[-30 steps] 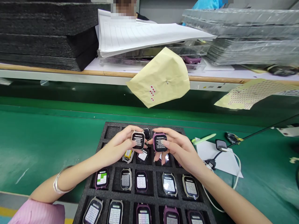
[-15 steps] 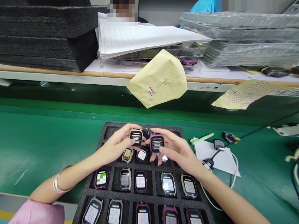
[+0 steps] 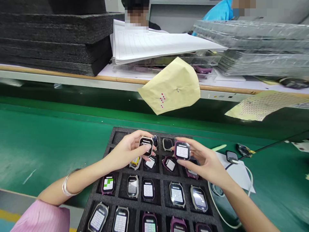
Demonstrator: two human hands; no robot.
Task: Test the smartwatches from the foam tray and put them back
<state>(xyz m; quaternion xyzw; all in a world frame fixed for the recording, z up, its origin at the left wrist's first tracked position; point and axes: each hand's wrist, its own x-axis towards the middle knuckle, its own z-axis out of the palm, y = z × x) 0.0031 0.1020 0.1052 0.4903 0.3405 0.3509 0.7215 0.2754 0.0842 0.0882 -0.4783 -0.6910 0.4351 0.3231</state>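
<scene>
1. Head view shows a green table [image 3: 48,138], and on it a black foam tray [image 3: 163,193] with rows of cells.
2. Both hands are above the far part of the tray, with a gap between them. The left hand [image 3: 131,148] comes from the left, the right hand [image 3: 205,158] from the right.
3. At the left side of the right hand is a purple watch [image 3: 182,150], pinched with the thumb near its lower edge; its lit screen faces the person.
4. At the right side of the left hand is a pale watch [image 3: 145,141], gripped with the thumb across its dark, lettered screen.
5. These two watches are therefore between the palms, not touching each other. Both look nearly square, so I cannot tell their long axis surely.
6. Between them, a little closer to the person, a slanted watch [image 3: 169,164] lies in its cell, its long axis diagonal. The right hand is nearer to it, with its thumb tip just beside in this view.
</scene>
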